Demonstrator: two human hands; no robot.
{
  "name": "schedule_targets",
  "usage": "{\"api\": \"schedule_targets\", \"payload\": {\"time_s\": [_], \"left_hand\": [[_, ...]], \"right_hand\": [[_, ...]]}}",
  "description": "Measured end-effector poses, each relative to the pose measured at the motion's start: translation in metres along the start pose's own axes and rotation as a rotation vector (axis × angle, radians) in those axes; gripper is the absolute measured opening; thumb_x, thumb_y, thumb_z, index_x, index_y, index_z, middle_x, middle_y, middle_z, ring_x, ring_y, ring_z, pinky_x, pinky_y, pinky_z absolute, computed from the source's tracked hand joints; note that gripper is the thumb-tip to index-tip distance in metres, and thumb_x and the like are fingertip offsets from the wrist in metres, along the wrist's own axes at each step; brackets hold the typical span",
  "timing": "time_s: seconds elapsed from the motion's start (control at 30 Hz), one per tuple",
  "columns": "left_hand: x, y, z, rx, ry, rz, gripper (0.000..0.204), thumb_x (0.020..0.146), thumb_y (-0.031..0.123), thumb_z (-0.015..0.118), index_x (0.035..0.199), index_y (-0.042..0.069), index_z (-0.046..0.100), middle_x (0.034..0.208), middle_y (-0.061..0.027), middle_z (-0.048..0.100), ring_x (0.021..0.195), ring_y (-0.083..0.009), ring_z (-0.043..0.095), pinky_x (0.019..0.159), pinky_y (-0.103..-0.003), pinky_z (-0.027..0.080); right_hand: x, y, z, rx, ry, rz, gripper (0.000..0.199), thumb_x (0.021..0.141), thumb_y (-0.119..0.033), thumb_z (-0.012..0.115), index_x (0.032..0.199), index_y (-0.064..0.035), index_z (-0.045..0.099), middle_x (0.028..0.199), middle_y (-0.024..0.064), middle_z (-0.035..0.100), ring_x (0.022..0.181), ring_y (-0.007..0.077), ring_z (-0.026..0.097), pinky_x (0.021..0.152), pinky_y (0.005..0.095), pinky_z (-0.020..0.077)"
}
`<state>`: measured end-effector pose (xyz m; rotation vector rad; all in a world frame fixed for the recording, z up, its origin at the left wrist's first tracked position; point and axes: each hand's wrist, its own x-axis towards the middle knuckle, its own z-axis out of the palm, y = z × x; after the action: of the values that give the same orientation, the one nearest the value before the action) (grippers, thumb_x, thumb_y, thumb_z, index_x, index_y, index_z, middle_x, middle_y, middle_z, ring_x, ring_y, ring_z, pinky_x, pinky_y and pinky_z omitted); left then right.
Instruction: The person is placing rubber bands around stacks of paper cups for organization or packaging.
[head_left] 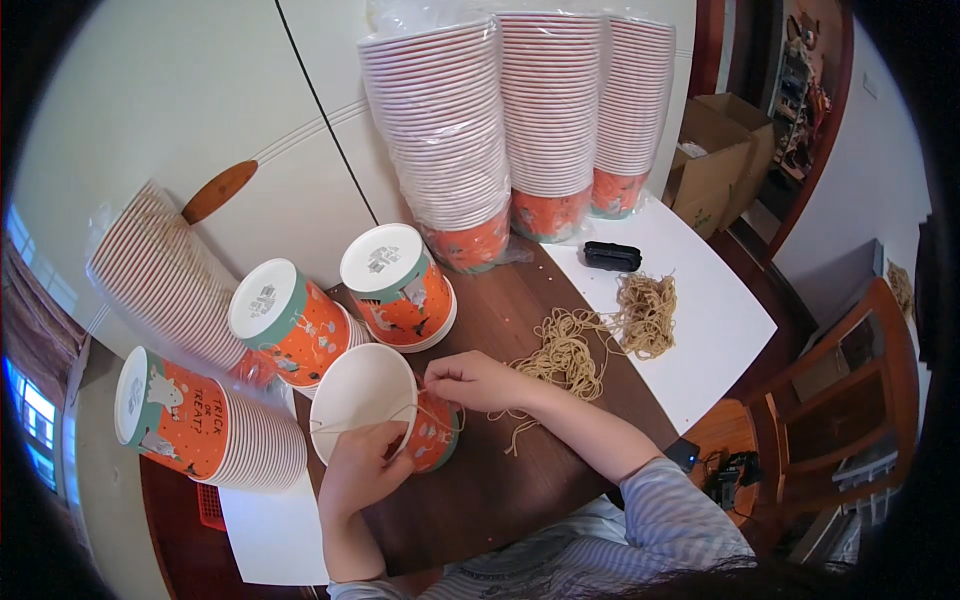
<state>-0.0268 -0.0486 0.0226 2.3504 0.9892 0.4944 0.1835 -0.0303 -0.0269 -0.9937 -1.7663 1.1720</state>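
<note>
A paper bucket (432, 432), orange and green outside and white inside, lies tilted on the table with its mouth toward me. My left hand (365, 468) is closed on its near rim, the fingers partly inside the mouth. Tan string (385, 418) crosses the opening and runs to the bucket's right side. There my right hand (475, 382) pinches the string close to the bucket wall, its fingertips together. More string lies in a loose tangle (570, 355) beyond my right forearm, with some strands trailing near the wrist. The far side of the bucket is partly hidden.
Upside-down bucket stacks (400, 305) stand beyond the bucket, with leaning stacks (200, 420) at left. Tall plastic-wrapped stacks (545, 120) line the back. A black case (612, 257) and a second string bundle (645, 318) sit at right, near a wooden chair (850, 400).
</note>
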Motion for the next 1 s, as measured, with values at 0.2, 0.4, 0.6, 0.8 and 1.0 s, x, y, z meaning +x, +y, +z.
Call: {"api": "schedule_targets", "payload": {"time_s": [0.2,0.4,0.6,0.8,1.0], "left_hand": [[0.000,-0.001,0.000,-0.016,0.011,0.036,0.019,0.066,0.009,0.055,0.083,0.000,0.058,0.068,-0.0151,0.058,0.062,-0.0311,0.057,0.058,-0.036,0.045],[0.001,0.002,-0.001,0.006,-0.006,0.045,0.019,0.066,0.008,0.055,0.082,0.000,0.058,0.068,-0.0149,0.057,0.062,-0.0309,0.057,0.057,-0.036,0.045],[0.001,0.003,0.005,-0.003,-0.033,0.038,0.019,0.068,0.011,0.057,0.084,0.002,0.058,0.067,-0.0140,0.057,0.062,-0.0302,0.057,0.056,-0.036,0.044],[0.005,0.009,0.017,0.152,-0.069,0.086,0.014,0.070,0.015,0.059,0.079,0.005,0.057,0.066,-0.0114,0.058,0.062,-0.0283,0.057,0.055,-0.037,0.044],[0.001,0.012,0.029,0.257,0.004,0.149,0.012,0.072,0.018,0.058,0.076,0.007,0.057,0.066,-0.0085,0.059,0.062,-0.0257,0.058,0.056,-0.036,0.045]], "right_hand": [[0.002,0.001,0.000,0.091,-0.030,0.059,0.017,0.082,-0.017,0.049,0.084,-0.0011,0.055,0.070,0.0052,0.057,0.068,0.0100,0.052,0.063,0.0274,0.0433],[0.004,0.004,0.001,0.053,-0.021,0.061,0.018,0.082,-0.017,0.049,0.085,-0.0010,0.056,0.071,0.0057,0.058,0.068,0.0096,0.052,0.063,0.0274,0.0433],[0.001,-0.003,0.000,-0.042,-0.023,0.072,0.020,0.082,-0.018,0.049,0.088,-0.0004,0.056,0.076,0.0123,0.060,0.070,0.0163,0.057,0.065,0.0314,0.0444],[-0.001,0.000,-0.007,-0.207,-0.070,0.070,0.026,0.084,-0.024,0.045,0.089,-0.0010,0.056,0.081,0.0177,0.059,0.077,0.0313,0.058,0.069,0.0387,0.0444],[-0.004,-0.005,-0.007,-0.377,-0.092,0.028,0.028,0.086,-0.025,0.044,0.085,-0.0001,0.057,0.074,0.0133,0.060,0.066,0.0228,0.060,0.060,0.0329,0.0461]]}}
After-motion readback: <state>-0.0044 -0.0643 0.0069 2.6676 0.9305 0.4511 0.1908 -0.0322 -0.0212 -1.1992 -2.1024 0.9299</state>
